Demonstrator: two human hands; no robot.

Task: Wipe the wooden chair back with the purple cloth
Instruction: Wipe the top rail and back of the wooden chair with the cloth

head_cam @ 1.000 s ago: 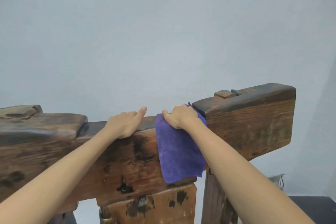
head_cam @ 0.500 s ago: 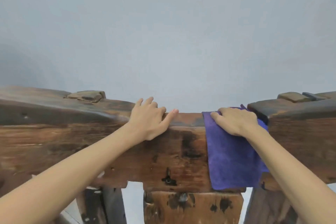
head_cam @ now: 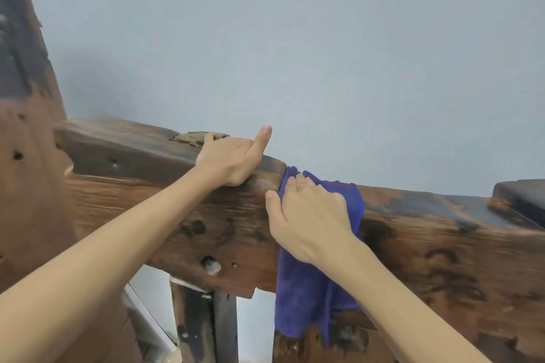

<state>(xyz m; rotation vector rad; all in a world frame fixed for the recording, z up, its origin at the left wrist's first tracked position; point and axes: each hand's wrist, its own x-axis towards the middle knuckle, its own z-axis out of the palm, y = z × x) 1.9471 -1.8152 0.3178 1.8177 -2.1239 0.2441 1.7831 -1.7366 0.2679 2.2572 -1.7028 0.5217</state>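
Pale blue-grey wall (head_cam: 324, 38) fills everything behind the chair back (head_cam: 442, 244), a heavy rail of dark, stained wood that runs across from left to right.

On that rail, the right hand (head_cam: 309, 215) lies flat on the cloth (head_cam: 306, 297), fingers straight and pointing up toward the rail's top edge, thumb stretched out to the left onto bare wood. It presses the cloth against the rail's near face rather than clutching it. The cloth is purple; its upper end folds over the top edge in the lower middle stretch of the rail, tight against the step where the rail rises to its higher left part, and the rest hangs down the near face past the rail's bottom edge.

Just to the left, the left hand (head_cam: 233, 156) rests on the raised left part of the rail, palm down over the top edge, fingers loosely spread and one finger lifted clear of the wood. It holds nothing. The two hands are near each other but apart.

Below the rail a dark upright post (head_cam: 203, 324) stands. At the far left edge a taller wooden piece (head_cam: 26, 126) rises, blurred.
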